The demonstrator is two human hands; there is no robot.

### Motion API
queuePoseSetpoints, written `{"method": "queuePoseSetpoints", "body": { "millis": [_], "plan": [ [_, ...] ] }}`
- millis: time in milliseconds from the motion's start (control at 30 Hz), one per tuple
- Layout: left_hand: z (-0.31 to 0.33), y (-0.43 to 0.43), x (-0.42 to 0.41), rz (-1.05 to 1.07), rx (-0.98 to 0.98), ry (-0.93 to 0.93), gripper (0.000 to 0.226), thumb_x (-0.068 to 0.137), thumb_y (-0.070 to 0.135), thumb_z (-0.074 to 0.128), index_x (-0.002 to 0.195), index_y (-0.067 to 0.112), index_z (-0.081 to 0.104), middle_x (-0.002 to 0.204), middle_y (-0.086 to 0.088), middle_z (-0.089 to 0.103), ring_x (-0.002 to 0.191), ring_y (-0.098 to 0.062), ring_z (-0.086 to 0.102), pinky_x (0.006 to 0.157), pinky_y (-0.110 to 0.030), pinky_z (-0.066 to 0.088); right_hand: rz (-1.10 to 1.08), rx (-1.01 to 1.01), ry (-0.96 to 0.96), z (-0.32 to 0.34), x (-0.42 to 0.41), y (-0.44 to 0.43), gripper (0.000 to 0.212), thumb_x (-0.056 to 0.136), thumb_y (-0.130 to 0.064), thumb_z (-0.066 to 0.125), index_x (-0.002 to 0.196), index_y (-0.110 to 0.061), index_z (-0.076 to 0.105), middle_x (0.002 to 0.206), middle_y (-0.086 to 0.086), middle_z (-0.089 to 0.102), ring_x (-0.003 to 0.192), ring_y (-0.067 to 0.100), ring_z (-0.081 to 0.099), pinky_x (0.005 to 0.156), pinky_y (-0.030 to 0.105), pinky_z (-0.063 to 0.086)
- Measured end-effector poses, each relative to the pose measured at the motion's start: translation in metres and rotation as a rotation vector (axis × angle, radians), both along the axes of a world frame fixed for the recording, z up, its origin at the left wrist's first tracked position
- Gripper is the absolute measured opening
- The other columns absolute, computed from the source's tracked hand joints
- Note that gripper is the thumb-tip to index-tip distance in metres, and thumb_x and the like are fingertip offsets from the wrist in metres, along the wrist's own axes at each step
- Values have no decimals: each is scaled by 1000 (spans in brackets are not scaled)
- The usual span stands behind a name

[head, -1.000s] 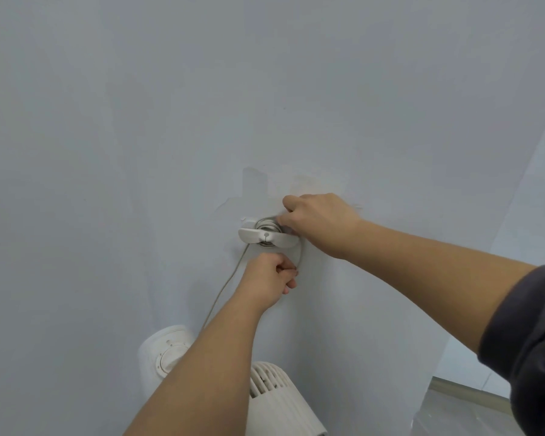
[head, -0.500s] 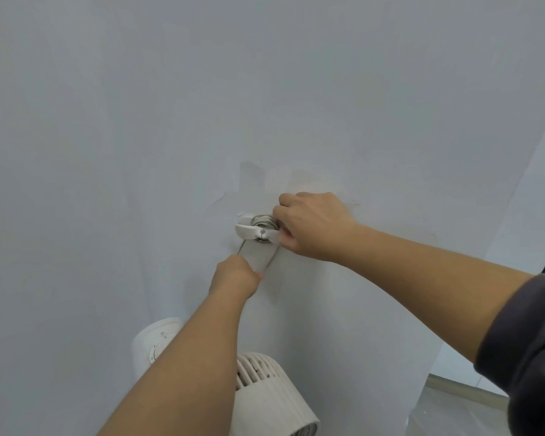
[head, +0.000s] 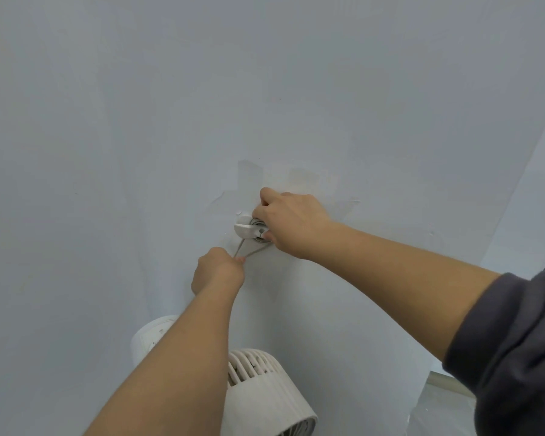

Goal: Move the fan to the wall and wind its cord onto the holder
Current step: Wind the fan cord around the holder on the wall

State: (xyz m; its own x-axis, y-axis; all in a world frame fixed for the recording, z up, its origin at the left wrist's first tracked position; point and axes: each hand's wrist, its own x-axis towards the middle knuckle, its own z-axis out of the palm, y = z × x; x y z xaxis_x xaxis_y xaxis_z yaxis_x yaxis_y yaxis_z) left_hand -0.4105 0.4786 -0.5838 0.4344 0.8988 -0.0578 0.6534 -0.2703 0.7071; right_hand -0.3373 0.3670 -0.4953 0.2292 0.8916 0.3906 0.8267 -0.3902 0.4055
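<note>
Grey thin cord point(head: 253, 250), pinched by the left hand point(head: 217, 273), may be dragged off the white plastic holder point(head: 245, 229) gripped by the right hand point(head: 291, 223) if overpulled.

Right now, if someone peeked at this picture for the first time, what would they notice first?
Two bare arms reach to the pale wall in the middle. The right grip holds a small white holder fixed there. Just below, the left grip pinches a thin cord that runs taut up to the holder in a V. At the bottom, under the left forearm, stands a white fan.
</note>
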Motion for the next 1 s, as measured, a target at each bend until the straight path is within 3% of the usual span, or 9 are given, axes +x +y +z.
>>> {"method": "queuePoseSetpoints", "body": {
  "millis": [100,300,467,567,767,1000],
  "plan": [
    [2,3,-2,39,8,-57,32,95,36,55,98,6,64,99,-11,66,80,-30,58,64,-31,41,-6,11,11,-2,-1,0,25,90,-23,61,115,-21,60,113,1,47,91,23,57,55,31,29],
    [3,3,-2,99,37,-94,29,97,31,51,102,6,63,103,-13,67,97,-34,64,67,-32,41,-11,18,40,-6,-2,2,26,88,-17,63,113,-18,59,113,1,47,88,23,56,52,31,27],
    [5,7,-4,161,-23,-176,39,96,36,53,103,-1,65,106,-19,69,96,-36,65,67,-32,38,-4,17,79,-6,-2,2,26,88,-13,61,113,-17,59,114,1,46,88,24,56,53,31,28],
    [9,6,-3,171,-9,-273,28,98,29,49,92,5,60,109,-21,67,77,-32,55,56,-28,34,-1,19,100,-6,-4,1,26,88,-12,60,113,-16,59,114,2,46,87,25,56,55,32,30],
    [17,-4,-6,181,17,-457,17,100,27,46,95,12,51,91,-4,55,82,-24,51,71,-33,38,-4,25,118,-6,-6,-1,23,89,-13,60,112,-15,60,114,3,46,74,23,46,55,32,33],
    [23,-9,-6,152,132,-626,14,99,24,48,91,13,52,85,0,56,78,-22,51,69,-31,38,-23,9,124,-6,-9,0,22,88,-12,62,110,-15,60,114,3,45,76,22,47,55,32,32]
  ]
}}
